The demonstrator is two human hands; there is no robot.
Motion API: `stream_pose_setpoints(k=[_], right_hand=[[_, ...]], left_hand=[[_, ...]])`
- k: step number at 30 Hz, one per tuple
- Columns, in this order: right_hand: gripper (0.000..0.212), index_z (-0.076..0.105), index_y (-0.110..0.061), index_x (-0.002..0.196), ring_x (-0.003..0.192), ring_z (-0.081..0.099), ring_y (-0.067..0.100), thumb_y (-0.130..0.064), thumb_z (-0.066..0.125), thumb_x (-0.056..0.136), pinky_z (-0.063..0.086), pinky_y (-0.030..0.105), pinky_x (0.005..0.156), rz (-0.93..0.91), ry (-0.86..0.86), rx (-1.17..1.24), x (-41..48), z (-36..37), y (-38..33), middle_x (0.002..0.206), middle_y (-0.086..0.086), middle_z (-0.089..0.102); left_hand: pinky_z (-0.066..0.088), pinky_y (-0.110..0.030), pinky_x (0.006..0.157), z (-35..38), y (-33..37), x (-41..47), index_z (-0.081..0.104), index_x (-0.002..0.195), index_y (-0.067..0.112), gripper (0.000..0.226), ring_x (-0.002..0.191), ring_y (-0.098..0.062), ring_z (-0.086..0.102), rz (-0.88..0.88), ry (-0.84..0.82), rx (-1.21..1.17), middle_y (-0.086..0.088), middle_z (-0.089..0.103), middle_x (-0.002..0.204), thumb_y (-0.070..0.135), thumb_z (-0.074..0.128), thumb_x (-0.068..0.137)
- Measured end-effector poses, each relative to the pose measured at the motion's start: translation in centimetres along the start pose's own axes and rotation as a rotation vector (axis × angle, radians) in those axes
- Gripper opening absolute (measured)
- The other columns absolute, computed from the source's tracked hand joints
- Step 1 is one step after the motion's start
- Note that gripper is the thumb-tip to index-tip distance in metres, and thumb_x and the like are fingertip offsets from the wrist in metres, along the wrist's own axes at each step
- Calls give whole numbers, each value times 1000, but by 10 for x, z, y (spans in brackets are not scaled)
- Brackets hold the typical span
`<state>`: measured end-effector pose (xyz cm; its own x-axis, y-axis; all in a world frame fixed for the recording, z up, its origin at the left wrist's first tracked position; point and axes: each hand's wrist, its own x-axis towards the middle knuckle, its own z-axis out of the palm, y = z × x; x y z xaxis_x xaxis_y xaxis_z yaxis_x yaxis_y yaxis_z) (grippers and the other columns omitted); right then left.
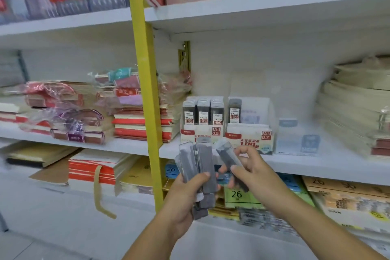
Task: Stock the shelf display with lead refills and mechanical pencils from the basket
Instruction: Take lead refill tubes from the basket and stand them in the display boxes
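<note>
My left hand [185,198] grips a fanned bundle of grey lead refill cases [200,167], held upright in front of the shelf edge. My right hand [251,169] pinches one single refill case [226,153], tilted, just right of the bundle. Behind them on the middle shelf stand two display boxes: the HB 0.5 box [200,133] holds three rows of refills, and the HB 0.7 box [250,135] holds one row at its left side. The basket and any mechanical pencils are out of view.
A yellow upright post [145,82] divides the shelving left of the displays. Stacks of red and cream notebooks [135,120] lie to the left, pale paper stacks [354,110] to the right. A clear display box [295,139] stands right of the HB 0.7 box. Packs marked 26 fill the lower shelf.
</note>
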<state>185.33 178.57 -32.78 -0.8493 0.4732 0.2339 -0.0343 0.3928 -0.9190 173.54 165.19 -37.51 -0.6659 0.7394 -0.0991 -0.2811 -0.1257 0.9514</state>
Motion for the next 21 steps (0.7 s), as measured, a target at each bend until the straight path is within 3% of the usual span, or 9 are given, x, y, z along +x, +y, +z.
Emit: stream_pose_setpoints(k=[3,6,8,11,14,18,21], right_hand=[[26,38,-66,98,71,55,-1,-40,41,100,44,22,72,-8,40,6,5,7,7,85,-19,59],[19,42,-70,103,84,54,-4,-55,33,97,40,16,74,11,38,84,6,12,7,92,-25,56],[27,46,-70,107,84,58,-12,-45,40,100,42,8,68,1,31,101,9,13,6,91,-30,59],[40,49,-53,123,90,65,-6,-21,53,99,52,18,73,-14,40,125,12,13,7,99,-22,67],[46,51,-44,125,96,66,-1,-12,61,93,56,21,72,-54,79,149,12,12,8,103,-17,69],[57,46,-44,129,95,67,1,-7,64,90,56,21,71,-73,95,155,13,13,7,102,-19,67],[78,36,-58,133,96,68,4,-1,65,89,57,21,69,-105,107,184,15,11,6,105,-15,67]], left_hand=[[39,-19,41,7,0,4,63,126,12,37,44,-13,57,2,3,-58,-8,73,79,26,69,92],[40,-20,41,11,3,6,64,125,12,38,44,-15,59,11,23,-82,-10,73,84,26,70,90],[40,-20,42,13,7,7,64,124,14,36,44,-16,59,36,20,-103,-9,73,83,25,70,90],[45,-28,54,13,10,8,68,114,24,28,59,-22,69,73,42,-106,-9,77,88,28,73,87],[48,-33,61,10,12,9,69,107,28,24,63,-22,70,87,61,-99,-7,79,90,31,75,83],[47,-28,52,9,17,9,68,106,29,25,56,-18,68,100,92,-92,-4,77,81,32,76,82],[45,-24,45,10,21,11,69,114,22,32,52,-16,65,91,89,-107,-4,75,81,31,74,84]])
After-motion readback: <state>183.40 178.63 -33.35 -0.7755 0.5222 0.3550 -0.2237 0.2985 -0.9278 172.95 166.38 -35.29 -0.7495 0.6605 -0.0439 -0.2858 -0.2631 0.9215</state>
